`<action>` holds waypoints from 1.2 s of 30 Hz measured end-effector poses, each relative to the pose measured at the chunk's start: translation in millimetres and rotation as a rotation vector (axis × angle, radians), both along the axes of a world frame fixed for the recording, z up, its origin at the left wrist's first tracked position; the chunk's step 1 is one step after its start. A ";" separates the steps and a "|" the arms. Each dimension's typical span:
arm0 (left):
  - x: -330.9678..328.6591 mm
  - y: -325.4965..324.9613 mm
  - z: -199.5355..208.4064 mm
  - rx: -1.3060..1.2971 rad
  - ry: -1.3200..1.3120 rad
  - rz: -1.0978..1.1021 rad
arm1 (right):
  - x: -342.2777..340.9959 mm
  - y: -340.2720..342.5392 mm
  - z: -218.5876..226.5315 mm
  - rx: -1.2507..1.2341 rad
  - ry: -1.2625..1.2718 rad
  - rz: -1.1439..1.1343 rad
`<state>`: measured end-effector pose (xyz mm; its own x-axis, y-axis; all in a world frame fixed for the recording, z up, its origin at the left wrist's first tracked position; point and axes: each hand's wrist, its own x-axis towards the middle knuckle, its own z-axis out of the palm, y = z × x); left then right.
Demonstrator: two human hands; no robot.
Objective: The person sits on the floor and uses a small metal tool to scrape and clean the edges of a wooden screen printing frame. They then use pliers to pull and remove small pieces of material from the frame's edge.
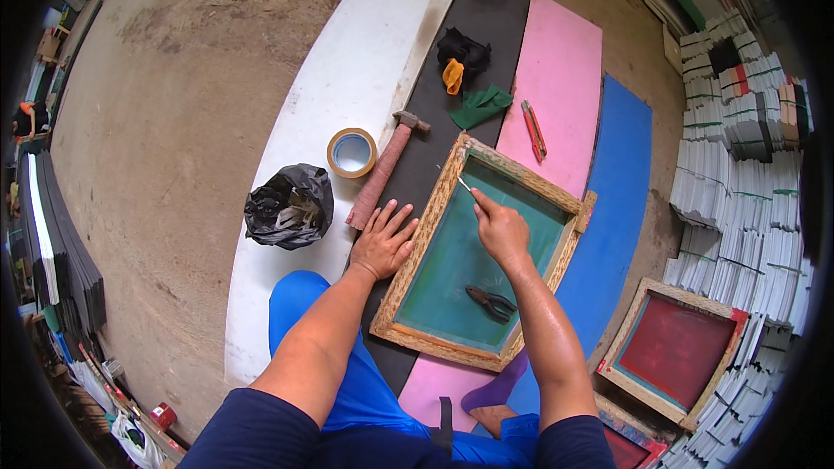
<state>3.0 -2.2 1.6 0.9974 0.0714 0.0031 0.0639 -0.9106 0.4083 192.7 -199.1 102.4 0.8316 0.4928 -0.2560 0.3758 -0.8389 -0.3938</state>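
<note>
A wooden-framed screen (397,295) with green mesh (443,260) lies before me, tilted on coloured sheets. My right hand (502,227) is closed above the mesh around a thin metal-shafted tool (465,184), its handle hidden in the fist. The shaft points at the frame's inner far-left side. My left hand (382,245) lies flat, fingers spread, on the black sheet along the frame's left rail, fingertips near the hammer's wrapped handle (382,175). Dark-handled pliers (492,304) rest on the near part of the mesh, with a few thin bits beside them.
On the white sheet (365,43) sit a tape roll (352,133) and a black plastic bag (291,208). Black (465,48), orange and green cloths (480,107) lie beyond the frame. A red cutter (533,132) rests on pink. Red screens (678,347) and bundled stacks (743,182) line the right.
</note>
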 end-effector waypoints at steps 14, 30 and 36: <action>1.9 -3.8 2.1 0.048 0.022 -0.020 | 14.1 -20.1 -37.2 0.125 0.087 0.101; 0.8 -0.2 2.9 0.018 0.031 -0.012 | 13.7 -12.8 -52.4 0.424 0.587 -0.221; 0.5 -0.6 -0.9 0.010 0.005 -0.012 | 17.0 -20.1 -39.7 0.263 0.083 -0.015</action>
